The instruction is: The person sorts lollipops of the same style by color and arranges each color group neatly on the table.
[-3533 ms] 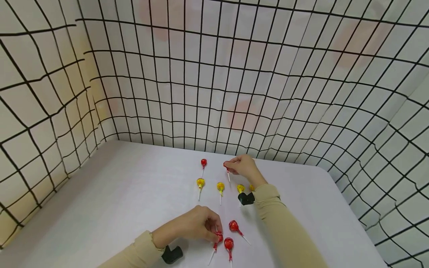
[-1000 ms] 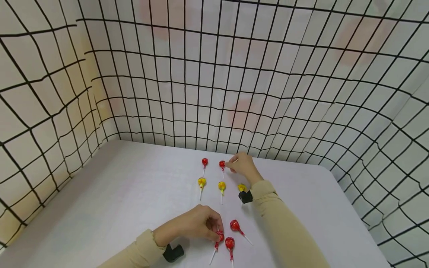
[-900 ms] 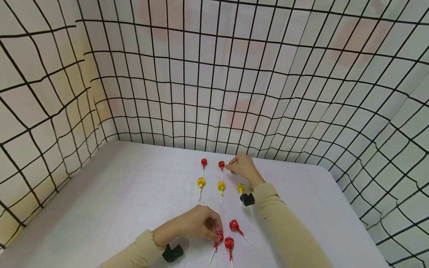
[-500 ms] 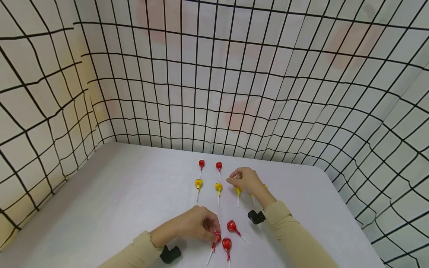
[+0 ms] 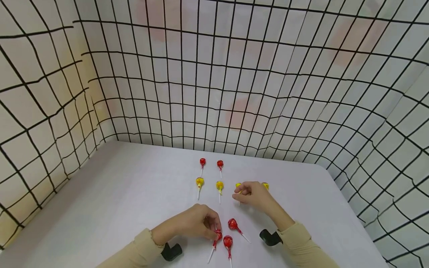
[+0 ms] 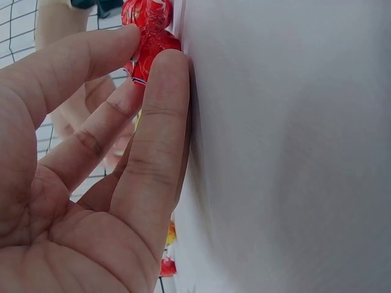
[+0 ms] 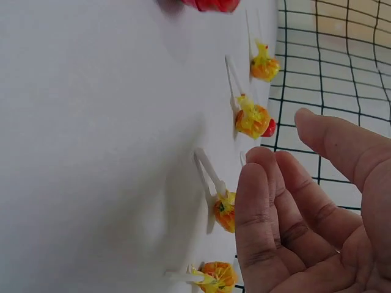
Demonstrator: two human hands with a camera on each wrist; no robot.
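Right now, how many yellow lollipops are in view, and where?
4, in one row, from left to right: the first lollipop, the second lollipop, the third lollipop partly behind the right hand, and the fourth lollipop, also partly covered by it. The right wrist view also shows 4.

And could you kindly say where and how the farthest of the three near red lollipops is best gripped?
I'd pinch the lollipop by its round head from above and the right: it lies down, the head bulkier than the thin stick, and the left hand crowds its left.
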